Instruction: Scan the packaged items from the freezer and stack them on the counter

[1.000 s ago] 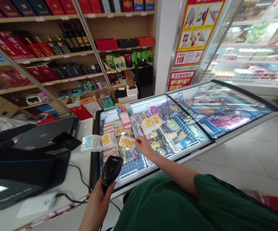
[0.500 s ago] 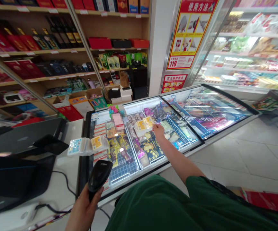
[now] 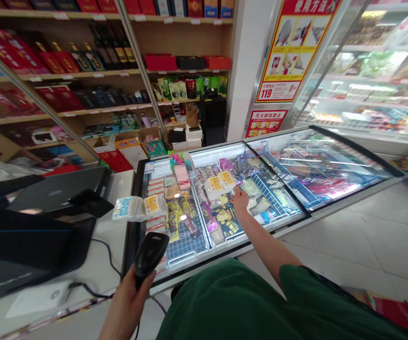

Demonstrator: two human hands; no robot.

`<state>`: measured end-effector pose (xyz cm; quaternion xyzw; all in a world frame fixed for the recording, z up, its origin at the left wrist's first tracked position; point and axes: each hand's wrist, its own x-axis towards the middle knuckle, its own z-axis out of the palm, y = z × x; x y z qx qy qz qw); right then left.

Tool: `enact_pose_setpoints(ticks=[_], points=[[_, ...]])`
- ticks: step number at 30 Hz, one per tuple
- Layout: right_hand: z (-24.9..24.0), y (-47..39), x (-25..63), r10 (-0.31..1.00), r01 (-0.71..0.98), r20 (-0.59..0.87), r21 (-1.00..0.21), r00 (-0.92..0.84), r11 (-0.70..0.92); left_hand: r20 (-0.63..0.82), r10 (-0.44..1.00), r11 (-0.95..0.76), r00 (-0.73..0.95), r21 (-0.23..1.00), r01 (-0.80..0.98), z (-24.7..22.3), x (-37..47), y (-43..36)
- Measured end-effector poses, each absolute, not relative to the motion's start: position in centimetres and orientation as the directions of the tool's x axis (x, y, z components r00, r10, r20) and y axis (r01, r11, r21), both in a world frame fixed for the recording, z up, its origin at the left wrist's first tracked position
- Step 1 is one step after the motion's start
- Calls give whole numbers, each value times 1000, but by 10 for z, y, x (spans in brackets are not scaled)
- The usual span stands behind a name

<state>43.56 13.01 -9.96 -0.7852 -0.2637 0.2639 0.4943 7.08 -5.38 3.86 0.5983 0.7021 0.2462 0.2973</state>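
In my left hand [image 3: 128,295] is a black barcode scanner [image 3: 151,252], fingers wrapped round its handle and its head angled up over the freezer's near left corner. My right hand [image 3: 241,200] hovers over the freezer glass with its fingers curled, and I see nothing in them. Just left of its fingertips lie clear plastic packs with yellow labels [image 3: 220,183], seemingly apart from the hand. Another yellow-labelled pack [image 3: 152,205] rests at the freezer's left end, beside a pack with a blue label [image 3: 126,208] on the counter edge.
The glass-topped chest freezer [image 3: 221,250] holds frozen goods in wire baskets. A pink item with a colourful top [image 3: 177,163] stands on its glass. Left are a counter [image 3: 113,248] with a dark screen device [image 3: 92,203] and cables. Stocked shelves [image 3: 94,73] line the back.
My right hand has drawn slightly back from the yellow-labelled packs, which it was touching before, and its fingers are more curled. The view has turned a little left. My left hand keeps the scanner.
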Motion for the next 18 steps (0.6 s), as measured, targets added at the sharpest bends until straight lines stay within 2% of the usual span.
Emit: enact_pose_setpoints(ticks=[3,9,13,18], points=[[-107,107,398,744,158,-216,-904,632,-397,-148,982,188,-116,711,677,35,61,-58],[-107,106,287,908,213,-327,-898,263,-385,-168,966,257,-198,732,631,29,40,-71],[-97,135,217,930,281,-347,-887,122,-368,-167,958,279,-234,733,621,27,28,-83],[-93,165,164,933,349,-357,-870,42,-348,-153,947,301,-283,729,615,29,15,-92]])
